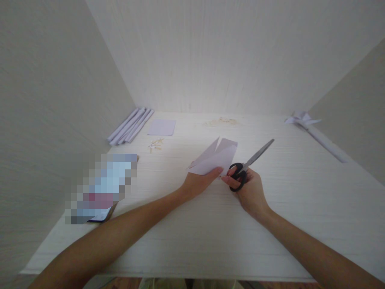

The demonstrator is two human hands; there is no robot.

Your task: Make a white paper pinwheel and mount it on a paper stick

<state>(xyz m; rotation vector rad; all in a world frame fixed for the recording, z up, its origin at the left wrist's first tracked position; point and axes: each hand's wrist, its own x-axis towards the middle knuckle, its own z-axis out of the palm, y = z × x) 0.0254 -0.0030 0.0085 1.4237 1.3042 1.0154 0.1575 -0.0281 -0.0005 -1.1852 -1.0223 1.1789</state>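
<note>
My left hand (200, 184) grips a sheet of white paper (215, 158) by its near edge, thumb on top. A narrow slit opens the paper's far edge, and the sheet looks bent or folded. Just to its right, my right hand (251, 190) holds scissors (240, 176) with black handles. Their blades point away to the upper right, clear of the paper, and look closed together. The right thumb and fingertips come close to the paper's near right corner; whether they touch it I cannot tell.
Several rolled paper tubes (130, 126) lie at the back left beside a paper square stack (161, 127). Small sticks (155, 145) lie in front, thin tan pieces (227, 120) at the back. A paper tube with a flared end (323, 142) rests right. A blurred phone-like device (104, 212) lies left.
</note>
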